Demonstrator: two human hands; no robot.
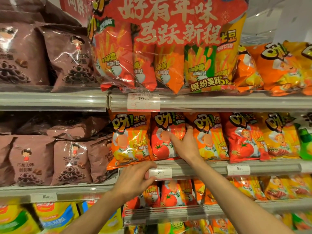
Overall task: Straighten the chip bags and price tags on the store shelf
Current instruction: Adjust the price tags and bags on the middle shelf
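pinching price tag (pixel 160 172) in left hand (pixel 135 179)

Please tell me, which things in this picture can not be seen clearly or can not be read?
Head view only:
- Left hand: its grip covers the left end of the price tag.
- Right hand: its fingertips are hidden between the red tomato bag and the next bag.
- 8-yuan tag: blurred, digits partly unreadable.
- Small print on the 19.90 tag: too small.
- Yellow bags: cut off by the bottom edge.

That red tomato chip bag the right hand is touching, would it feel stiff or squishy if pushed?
Probably squishy: the red tomato bag looks puffed with air, so it should give under the right hand. Its glossy film likely feels slippery. Standing on its narrow bottom edge, it may tip easily.
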